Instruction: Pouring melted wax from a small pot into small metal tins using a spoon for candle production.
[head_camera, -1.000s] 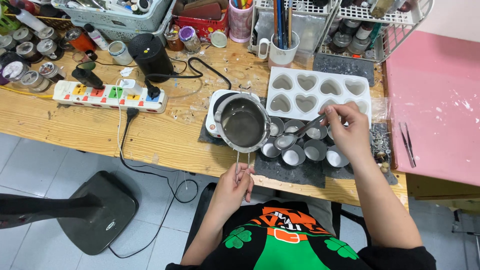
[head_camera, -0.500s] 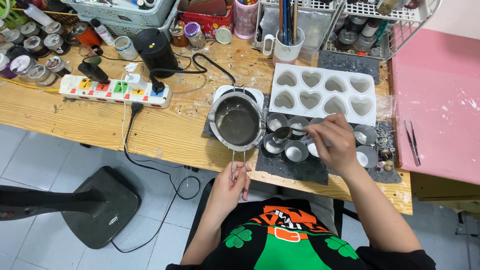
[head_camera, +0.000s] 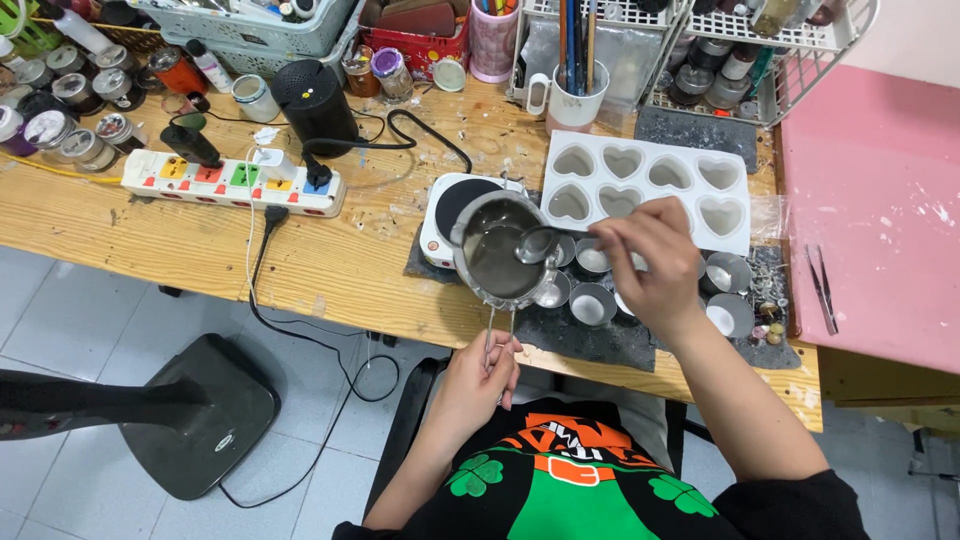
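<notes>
Your left hand (head_camera: 480, 375) is clamped on the small pot's (head_camera: 497, 248) near-pointing handle, while your right hand (head_camera: 650, 262) pinches the spoon (head_camera: 540, 243), its bowl reaching left over the pot.

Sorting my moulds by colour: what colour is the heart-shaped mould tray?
White, the heart-shaped mould tray shows best in the head view.

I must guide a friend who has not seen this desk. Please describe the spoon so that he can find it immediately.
Start at the white heart-shaped mould tray on the wooden table. Just left of it, the left hand holds a small metal pot by its wire handle. The spoon, held by the right hand, is the only long-handled utensil dipping over that pot.
</notes>
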